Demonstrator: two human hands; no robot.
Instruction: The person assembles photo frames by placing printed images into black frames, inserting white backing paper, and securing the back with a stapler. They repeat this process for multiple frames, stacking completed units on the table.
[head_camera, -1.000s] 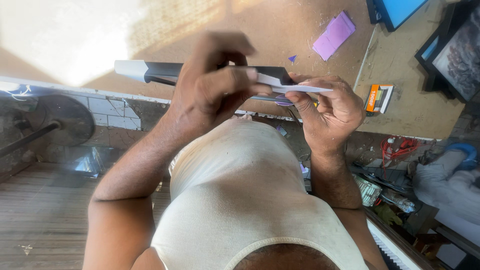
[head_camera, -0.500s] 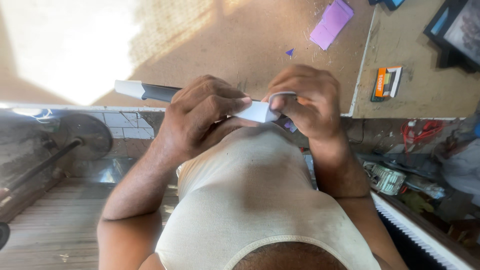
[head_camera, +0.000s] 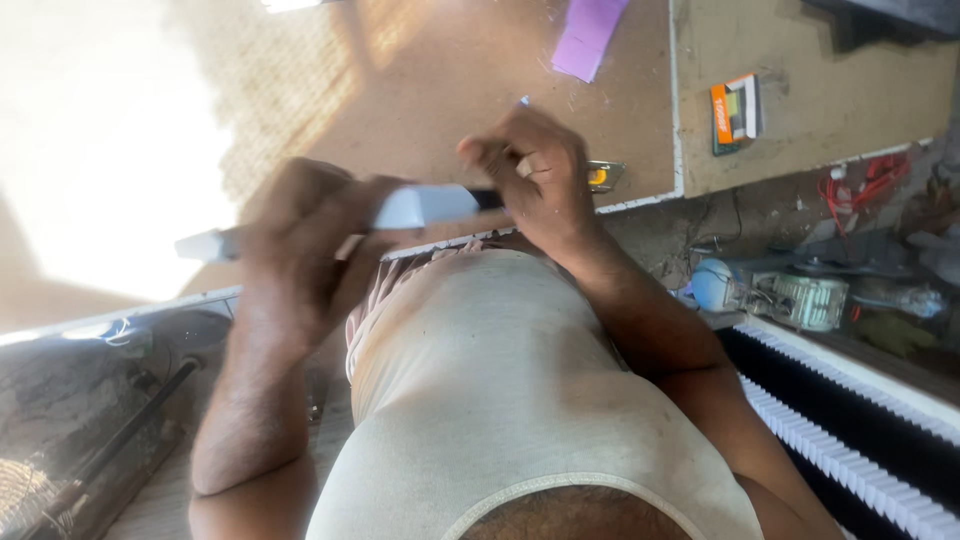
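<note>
Head view: the left hand (head_camera: 300, 245) and right hand (head_camera: 535, 175) each grip one end of a long pale strip (head_camera: 400, 212), stretched between them above the worktop (head_camera: 420, 90).

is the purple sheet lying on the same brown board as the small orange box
No, the purple sheet lies on the larger brown board, while the small orange box sits on the separate board beside it.

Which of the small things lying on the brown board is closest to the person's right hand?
The small metal piece with a yellow spot, just beside the right hand. The purple sheet and the orange packet lie farther off.
</note>
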